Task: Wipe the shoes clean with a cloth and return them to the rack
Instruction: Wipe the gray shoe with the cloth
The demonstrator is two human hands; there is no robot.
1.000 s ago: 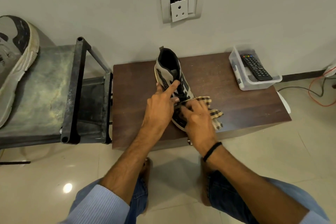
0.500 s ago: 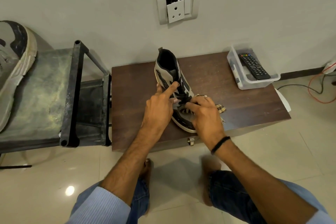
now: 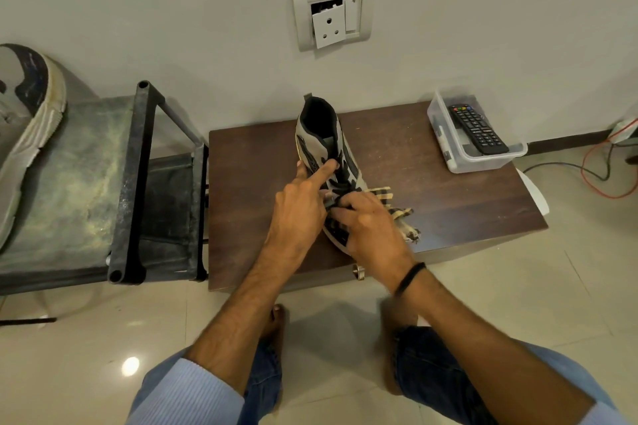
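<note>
On the dark wooden table (image 3: 448, 203) at the frame's centre, the shoe (image 3: 321, 134) was stood upright, toe toward the camera. It was gripped by the left hand (image 3: 297, 217), forefinger stretched over the laces and thumb at the side. The checked cloth (image 3: 397, 207) was bunched in the curled fingers of the right hand (image 3: 369, 231) and pressed on the toe. Wiping was judged under way. Next the sides would need rubbing, before the shoe was returned to the rack (image 3: 138, 183) at left.

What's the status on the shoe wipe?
Left hand grips the shoe on the table. Right hand presses the cloth on its toe end. Second shoe lies on the rack. Remote box apart, nothing blocking.
</note>
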